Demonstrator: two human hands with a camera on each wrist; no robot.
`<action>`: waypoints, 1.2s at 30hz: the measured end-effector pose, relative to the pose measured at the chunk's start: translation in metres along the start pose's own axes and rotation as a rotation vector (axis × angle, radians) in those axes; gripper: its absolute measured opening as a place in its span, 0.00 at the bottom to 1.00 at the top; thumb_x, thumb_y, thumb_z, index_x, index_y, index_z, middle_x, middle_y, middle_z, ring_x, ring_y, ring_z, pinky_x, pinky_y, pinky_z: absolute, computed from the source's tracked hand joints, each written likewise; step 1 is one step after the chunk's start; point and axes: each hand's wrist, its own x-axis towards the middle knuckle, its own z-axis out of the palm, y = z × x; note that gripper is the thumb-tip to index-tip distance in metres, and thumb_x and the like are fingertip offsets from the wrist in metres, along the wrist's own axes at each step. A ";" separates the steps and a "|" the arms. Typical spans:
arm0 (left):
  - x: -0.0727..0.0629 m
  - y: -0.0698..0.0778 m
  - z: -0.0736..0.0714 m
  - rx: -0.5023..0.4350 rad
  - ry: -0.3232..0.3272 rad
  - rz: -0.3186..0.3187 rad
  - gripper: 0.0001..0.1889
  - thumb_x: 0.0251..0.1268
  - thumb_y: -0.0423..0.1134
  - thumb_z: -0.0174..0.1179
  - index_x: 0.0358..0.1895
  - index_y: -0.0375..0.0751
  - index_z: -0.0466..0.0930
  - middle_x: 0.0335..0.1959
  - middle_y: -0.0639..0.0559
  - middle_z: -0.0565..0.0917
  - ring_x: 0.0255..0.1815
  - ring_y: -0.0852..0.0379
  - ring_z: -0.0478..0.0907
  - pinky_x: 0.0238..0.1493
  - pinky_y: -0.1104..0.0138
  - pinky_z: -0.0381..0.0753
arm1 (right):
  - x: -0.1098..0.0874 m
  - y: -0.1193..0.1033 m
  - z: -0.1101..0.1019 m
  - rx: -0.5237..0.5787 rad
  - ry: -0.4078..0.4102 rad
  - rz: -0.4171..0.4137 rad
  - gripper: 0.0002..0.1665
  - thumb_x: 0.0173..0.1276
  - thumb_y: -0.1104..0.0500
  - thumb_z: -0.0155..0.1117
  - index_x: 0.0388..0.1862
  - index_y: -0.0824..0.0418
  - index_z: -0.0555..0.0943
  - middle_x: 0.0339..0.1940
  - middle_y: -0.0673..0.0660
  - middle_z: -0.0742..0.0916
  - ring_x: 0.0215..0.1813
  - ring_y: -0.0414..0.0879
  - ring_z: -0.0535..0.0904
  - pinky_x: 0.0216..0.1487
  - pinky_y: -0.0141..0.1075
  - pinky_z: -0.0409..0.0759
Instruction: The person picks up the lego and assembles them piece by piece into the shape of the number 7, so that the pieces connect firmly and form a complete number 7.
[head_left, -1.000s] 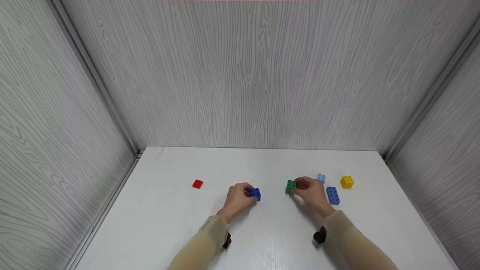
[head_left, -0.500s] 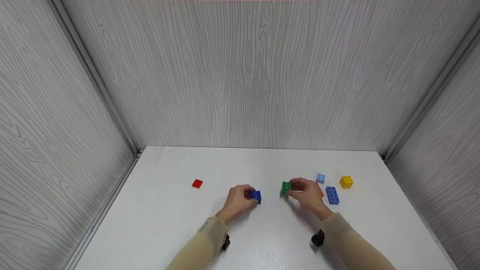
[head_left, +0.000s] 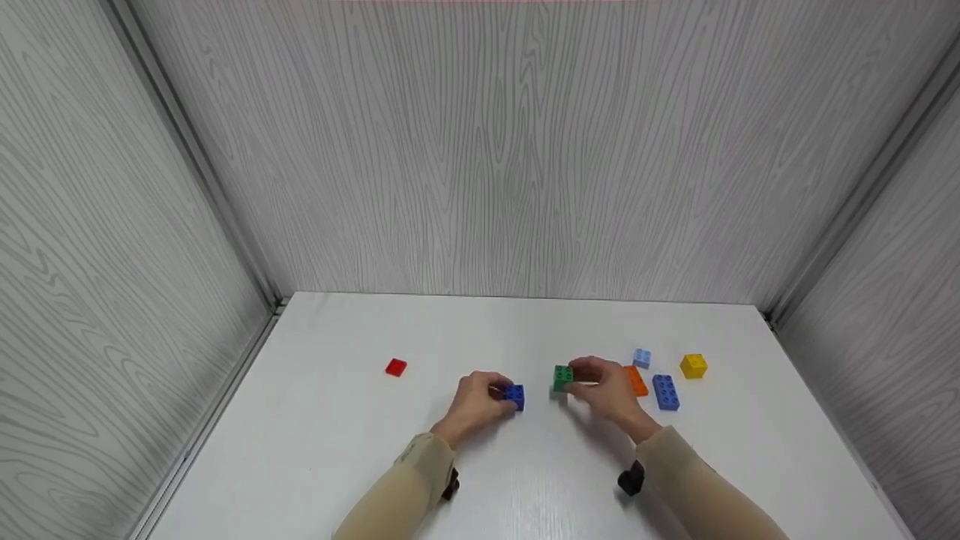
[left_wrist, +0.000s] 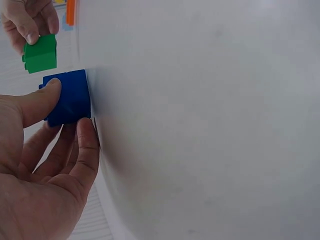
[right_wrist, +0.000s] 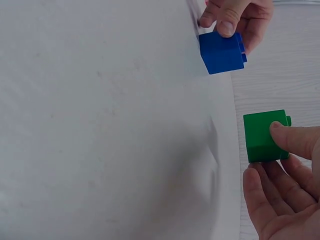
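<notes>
My left hand (head_left: 478, 401) pinches a dark blue toy building brick (head_left: 514, 397) between thumb and fingers, down at the white tabletop. In the left wrist view the thumb lies on one side of this blue brick (left_wrist: 72, 97), with fingertips below it. A green building brick (head_left: 562, 378) is pinched by my right hand (head_left: 609, 390), studs up. The right wrist view shows the green brick (right_wrist: 265, 136) raised off the table, its studs facing away from the surface. A small gap separates the two bricks, green to the right of blue.
Right of my right hand lie an orange brick (head_left: 636, 381), a blue long brick (head_left: 666, 392), a light blue brick (head_left: 642, 358) and a yellow brick (head_left: 694, 366). A flat red brick (head_left: 396, 367) lies far left. Grey wood-grain panels (head_left: 495, 150) enclose the white table (head_left: 337, 450).
My right hand has carried the green brick leftward, closer to the blue one, uncovering the orange brick. The left hand and blue brick have shifted only slightly.
</notes>
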 end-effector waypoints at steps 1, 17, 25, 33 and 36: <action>0.000 0.000 0.000 -0.006 -0.003 -0.008 0.19 0.70 0.34 0.77 0.62 0.40 0.90 0.56 0.42 0.94 0.57 0.48 0.90 0.70 0.46 0.88 | 0.000 0.000 0.001 -0.003 -0.003 -0.001 0.24 0.75 0.62 0.78 0.68 0.57 0.88 0.65 0.59 0.93 0.67 0.56 0.89 0.76 0.55 0.86; 0.003 -0.005 -0.004 0.027 -0.009 0.015 0.20 0.68 0.36 0.77 0.62 0.40 0.92 0.57 0.44 0.93 0.60 0.49 0.88 0.73 0.46 0.86 | 0.000 -0.014 0.022 -0.016 -0.076 -0.073 0.29 0.76 0.62 0.78 0.74 0.60 0.85 0.67 0.58 0.92 0.69 0.56 0.90 0.75 0.53 0.87; 0.005 -0.001 -0.004 0.027 -0.013 0.016 0.18 0.67 0.34 0.78 0.59 0.40 0.93 0.54 0.46 0.94 0.56 0.51 0.87 0.71 0.47 0.87 | 0.002 -0.024 0.032 -0.009 -0.125 -0.109 0.24 0.75 0.59 0.80 0.67 0.54 0.89 0.63 0.54 0.94 0.66 0.52 0.90 0.73 0.51 0.89; 0.006 0.000 -0.003 0.060 0.007 0.083 0.15 0.62 0.32 0.79 0.53 0.39 0.94 0.46 0.47 0.95 0.48 0.54 0.88 0.62 0.51 0.90 | 0.004 -0.027 0.043 -0.004 -0.184 -0.190 0.18 0.74 0.60 0.81 0.61 0.54 0.90 0.60 0.56 0.95 0.63 0.53 0.92 0.69 0.51 0.91; 0.007 -0.001 -0.003 0.074 0.012 0.102 0.15 0.61 0.31 0.79 0.52 0.37 0.95 0.45 0.46 0.96 0.47 0.55 0.90 0.61 0.52 0.91 | 0.006 -0.026 0.045 -0.028 -0.191 -0.229 0.17 0.74 0.61 0.80 0.60 0.55 0.90 0.59 0.57 0.95 0.62 0.54 0.92 0.68 0.51 0.92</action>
